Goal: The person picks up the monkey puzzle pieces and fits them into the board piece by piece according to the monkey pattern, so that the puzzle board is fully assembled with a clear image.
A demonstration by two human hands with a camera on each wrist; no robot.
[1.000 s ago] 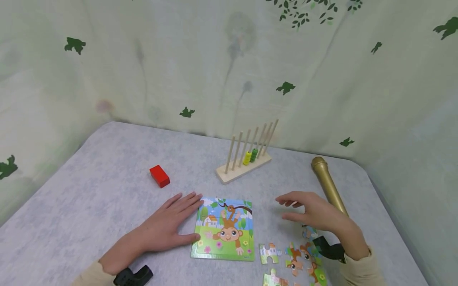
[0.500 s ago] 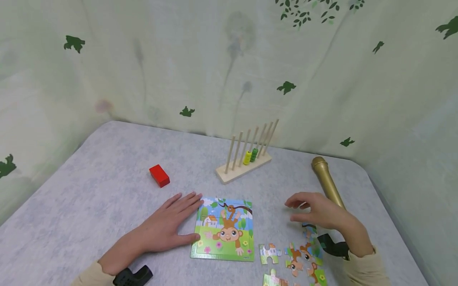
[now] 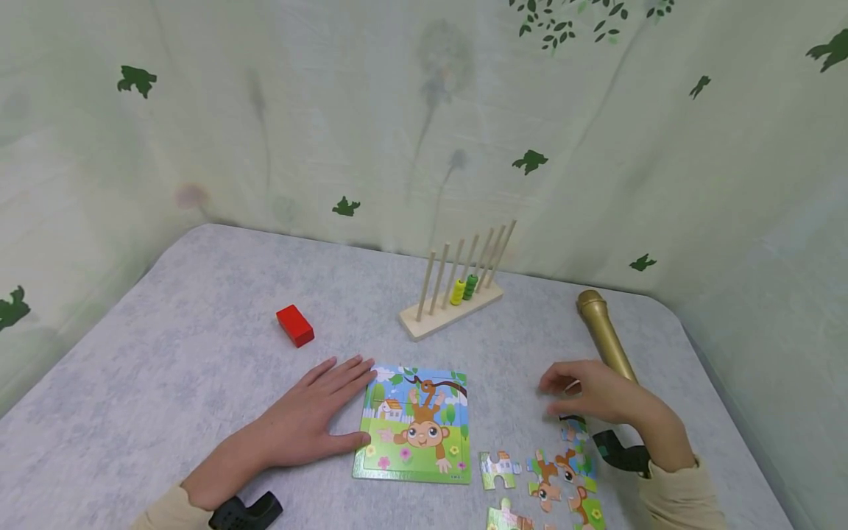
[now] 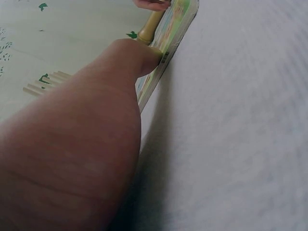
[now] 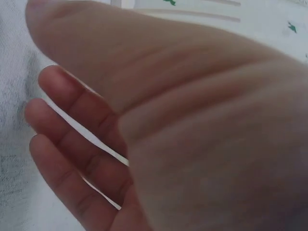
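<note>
Since the earlier frames, the right hand (image 3: 592, 390) has moved to the right, away from the picture board (image 3: 414, 445), while the left hand (image 3: 301, 419) and the board lie where they were. On a pale grey bench (image 3: 218, 294), the board rests flat in front of the person, showing a monkey hanging from a branch. The left hand lies flat at the board's left side, fingers straight and spread, thumb tip on its edge, grasping nothing. The right hand is loosely curved above the far end of the loose jigsaw pieces (image 3: 546, 480), to the board's right; it appears to hold nothing, though the dim wrist view cannot settle whether it touches anything. Its wrist overlaps the lower end of a gold microphone (image 3: 606, 335). Farther back stand a wooden peg stand (image 3: 433, 322) and a red block (image 3: 294, 326). The step seems to be steadying the board while hovering by the pieces; picking one up would call for lowering the right fingertips and pinching its edge.
</note>
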